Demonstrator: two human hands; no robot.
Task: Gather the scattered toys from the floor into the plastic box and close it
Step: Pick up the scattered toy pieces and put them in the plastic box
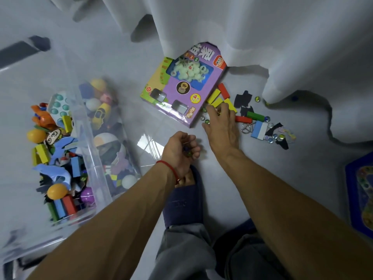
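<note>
The right hand [221, 126] reaches far over small glass marbles [206, 121] beside the purple game carton [181, 91], fingers spread, apparently gripping nothing. The left hand [180, 150] is curled around gathered marbles. The clear plastic box [96, 158] lies left, nearer the left hand. Coloured wooden blocks [219, 98] crowd the far-right side.
</note>
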